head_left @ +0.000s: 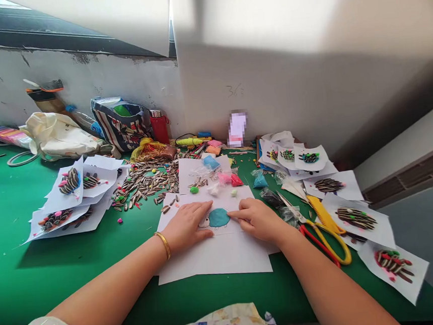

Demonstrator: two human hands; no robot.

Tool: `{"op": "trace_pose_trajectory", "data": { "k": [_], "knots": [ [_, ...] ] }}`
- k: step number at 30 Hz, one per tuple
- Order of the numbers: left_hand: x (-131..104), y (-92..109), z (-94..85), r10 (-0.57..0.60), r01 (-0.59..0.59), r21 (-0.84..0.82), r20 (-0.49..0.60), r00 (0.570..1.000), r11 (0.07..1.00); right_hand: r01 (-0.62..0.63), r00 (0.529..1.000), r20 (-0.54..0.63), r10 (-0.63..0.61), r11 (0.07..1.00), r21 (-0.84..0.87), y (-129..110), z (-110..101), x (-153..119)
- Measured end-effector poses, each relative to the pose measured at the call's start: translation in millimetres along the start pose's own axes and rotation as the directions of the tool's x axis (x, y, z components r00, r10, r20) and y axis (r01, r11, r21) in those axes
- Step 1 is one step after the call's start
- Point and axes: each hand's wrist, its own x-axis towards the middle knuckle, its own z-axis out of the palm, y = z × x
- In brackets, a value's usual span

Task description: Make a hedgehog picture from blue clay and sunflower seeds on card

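A hedgehog drawing with a blue clay body (219,218) lies on white paper (213,256) in front of me. My left hand (189,225) rests flat on the paper at the drawing's left side, fingers spread and holding nothing. From the right, my right hand (257,220) points its index finger at the right edge of the blue clay, touching it or very near. Its other fingers are curled, and nothing shows in them. Just beyond the hands are a green clay lump (193,190), a red clay bag (236,180) and a few sunflower seeds (170,203).
A seed pile (146,181) lies back left, beside finished seed hedgehog sheets (69,208). More such sheets (363,218) line the right edge. Yellow-handled scissors (331,238) lie by my right forearm. Bags and a red bottle (159,127) stand along the wall.
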Motion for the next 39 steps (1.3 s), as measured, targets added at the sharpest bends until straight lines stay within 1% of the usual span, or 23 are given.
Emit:
{"op": "trace_pose_trajectory", "data": {
  "k": [3,8,13,18,24,29,35,39],
  "knots": [
    [-0.4,-1.4,0.9,0.007,-0.007,0.000,-0.003,1.000,1.000,-0.002,1.000,-0.011,0.002,1.000,0.013,-0.9,0.5,0.3],
    [0.1,-2.7,1.7,0.010,-0.010,-0.008,-0.012,1.000,1.000,-0.024,0.999,0.022,0.024,1.000,-0.020,-4.7,2.5,1.0],
    [0.4,-2.3,2.1,0.004,-0.005,-0.020,-0.024,1.000,1.000,-0.033,0.999,-0.017,0.033,0.999,-0.006,-3.7,5.2,1.4],
    [0.6,-3.0,2.9,0.010,-0.010,-0.005,-0.023,1.000,1.000,-0.061,0.998,0.018,0.062,0.998,-0.034,-3.5,6.6,1.9],
    [0.8,-1.2,1.5,0.009,-0.009,-0.001,-0.014,1.000,1.000,-0.059,0.998,0.005,0.059,0.998,-0.018,-6.2,5.6,3.7],
    [0.4,-2.7,2.7,0.012,-0.012,0.001,-0.011,1.000,1.000,-0.082,0.996,0.019,0.083,0.996,-0.043,-8.0,7.5,5.4],
    [0.1,-4.3,4.0,0.027,-0.027,0.004,-0.017,0.999,1.000,-0.078,0.997,-0.014,0.078,0.997,0.003,-8.3,8.1,6.8],
    [0.3,-3.1,2.6,0.018,-0.018,0.012,-0.009,1.000,1.000,-0.086,0.996,0.012,0.087,0.996,-0.028,-10.3,9.9,8.6]
  ]
}}
